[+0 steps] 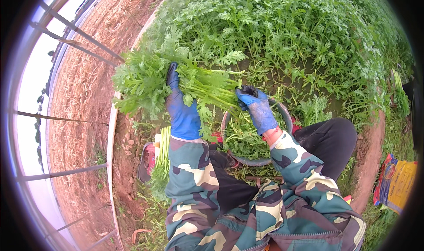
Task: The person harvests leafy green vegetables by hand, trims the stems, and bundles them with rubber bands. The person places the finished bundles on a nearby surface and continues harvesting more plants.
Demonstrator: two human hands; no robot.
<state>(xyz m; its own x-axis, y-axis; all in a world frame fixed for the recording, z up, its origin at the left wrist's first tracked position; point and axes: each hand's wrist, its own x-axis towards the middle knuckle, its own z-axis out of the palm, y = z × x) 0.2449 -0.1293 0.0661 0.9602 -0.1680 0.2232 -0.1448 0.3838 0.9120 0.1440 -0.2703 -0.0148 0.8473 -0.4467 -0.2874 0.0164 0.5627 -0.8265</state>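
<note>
Both of my hands wear blue gloves with dark, soiled fingers. My left hand (184, 110) is wrapped around a bunch of leafy greens (213, 85), likely crown daisy, held sideways with its leaves to the left. At the cut stem ends, my right hand (256, 106) has its fingers closed on some stems; its fingertips are partly hidden. Below the bunch, between my legs, sits a round tub (285, 113) holding loose leaves and trimmings (246, 146). Beside my left forearm lies a pile of cut greens (162, 158), stems pointing away from me, partly covered by the sleeve.
Dense standing greens (265, 25) fill the bed ahead. A metal pipe frame (82, 35) and a pale board edge (111, 145) run along the left, with dry straw beyond. At right lie a yellow printed bag (397, 184) and another bunch of greens (400, 92) beside a dark shape.
</note>
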